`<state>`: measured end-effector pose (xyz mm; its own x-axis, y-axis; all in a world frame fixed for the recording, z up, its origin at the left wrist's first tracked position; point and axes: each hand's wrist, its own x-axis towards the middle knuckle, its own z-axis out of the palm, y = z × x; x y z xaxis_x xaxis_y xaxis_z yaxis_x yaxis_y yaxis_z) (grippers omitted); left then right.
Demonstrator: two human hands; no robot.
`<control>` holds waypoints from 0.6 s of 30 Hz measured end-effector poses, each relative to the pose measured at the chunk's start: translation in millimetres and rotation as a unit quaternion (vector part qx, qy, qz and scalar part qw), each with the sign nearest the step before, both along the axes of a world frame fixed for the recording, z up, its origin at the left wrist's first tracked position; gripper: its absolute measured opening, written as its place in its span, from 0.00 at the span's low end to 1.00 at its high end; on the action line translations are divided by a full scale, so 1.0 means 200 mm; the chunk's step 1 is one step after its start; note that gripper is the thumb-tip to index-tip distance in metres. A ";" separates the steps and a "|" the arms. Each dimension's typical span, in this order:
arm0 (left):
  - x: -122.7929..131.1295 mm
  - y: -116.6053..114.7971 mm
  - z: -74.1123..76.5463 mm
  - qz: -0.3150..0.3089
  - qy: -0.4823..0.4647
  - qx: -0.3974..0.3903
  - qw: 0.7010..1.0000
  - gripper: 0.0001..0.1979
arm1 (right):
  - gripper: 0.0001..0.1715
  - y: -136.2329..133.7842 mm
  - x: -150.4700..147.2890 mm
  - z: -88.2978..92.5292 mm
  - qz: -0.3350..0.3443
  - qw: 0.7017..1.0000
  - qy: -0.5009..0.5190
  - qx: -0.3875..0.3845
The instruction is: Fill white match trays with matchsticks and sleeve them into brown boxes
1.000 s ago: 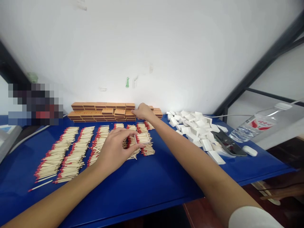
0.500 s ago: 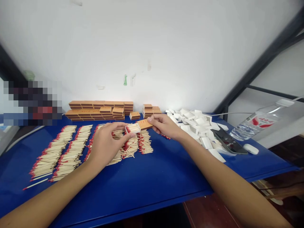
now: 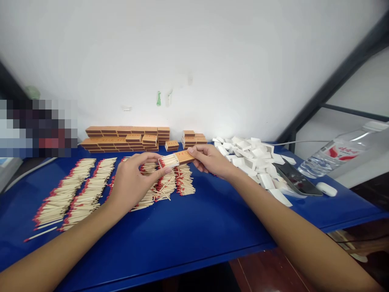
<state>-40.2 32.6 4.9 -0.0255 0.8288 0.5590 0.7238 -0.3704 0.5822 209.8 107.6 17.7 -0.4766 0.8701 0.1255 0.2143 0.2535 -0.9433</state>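
Between thumb and fingers, my left hand grips a white matchbox tray filled with red-tipped matches. My right hand pinches the orange matchbox sleeve, whose left end is around the tray's right end. Much of the tray sticks out of the sleeve, its matches showing. Both are held above the table, over rows of loose matches. Two more match rows lie to the left of my left hand, and my left hand partly hides the middle rows.
Closed matchboxes are stacked along the wall, with a smaller stack right of them. White empty trays lie heaped at the right. Beside them are a phone, a white earbud case and a water bottle on the blue table.
The tray sits slightly deeper in the sleeve than before. The view has shifted a little; both hands keep their grips.
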 end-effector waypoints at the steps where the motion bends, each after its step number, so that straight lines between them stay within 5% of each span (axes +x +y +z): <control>1: 0.00 0.00 0.00 0.000 0.001 -0.002 1.000 0.20 | 0.24 0.00 0.00 0.00 -0.001 1.000 0.004 -0.001; 18: -0.01 0.02 0.00 -0.002 -0.001 -0.003 1.000 0.19 | 0.24 0.01 0.02 -0.01 0.061 0.998 0.001 0.006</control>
